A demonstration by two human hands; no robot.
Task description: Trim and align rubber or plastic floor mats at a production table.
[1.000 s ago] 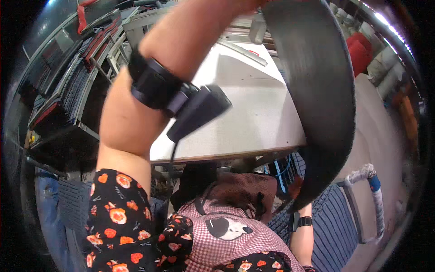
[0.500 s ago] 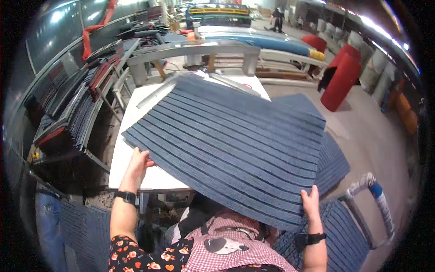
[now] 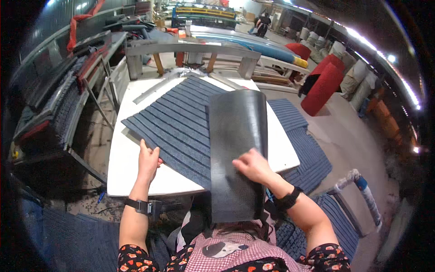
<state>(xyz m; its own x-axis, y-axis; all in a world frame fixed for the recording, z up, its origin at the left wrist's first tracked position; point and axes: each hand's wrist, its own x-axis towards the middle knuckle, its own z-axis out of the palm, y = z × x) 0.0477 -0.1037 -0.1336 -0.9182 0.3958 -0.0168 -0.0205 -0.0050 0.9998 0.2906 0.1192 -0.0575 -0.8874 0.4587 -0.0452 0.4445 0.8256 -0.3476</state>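
A blue-grey floor mat [image 3: 174, 120] with dark stripes lies slantwise over a white worktable [image 3: 129, 179]. Its right part is folded over toward the left, so the smooth black backing [image 3: 238, 122] faces up and hangs past the table's front edge. My left hand [image 3: 148, 159] is closed at the mat's lower left edge, fingertips partly hidden by it. My right hand [image 3: 252, 167], fingers curled, is over the black backing near the fold, holding no edge that I can see.
More striped mats [image 3: 297, 145] lie right of the table. A metal frame [image 3: 192, 47] crosses its back. Left stands a rack of stacked mats [image 3: 56, 109]; red rolls [image 3: 321, 84] stand back right. A wrapped tubular handle [image 3: 364, 195] is near right. Someone [image 3: 262, 23] is far off.
The mat was spread flat between both hands; its right part is now folded over to the left, backing up. My right hand has moved left and up, leaving the right edge.
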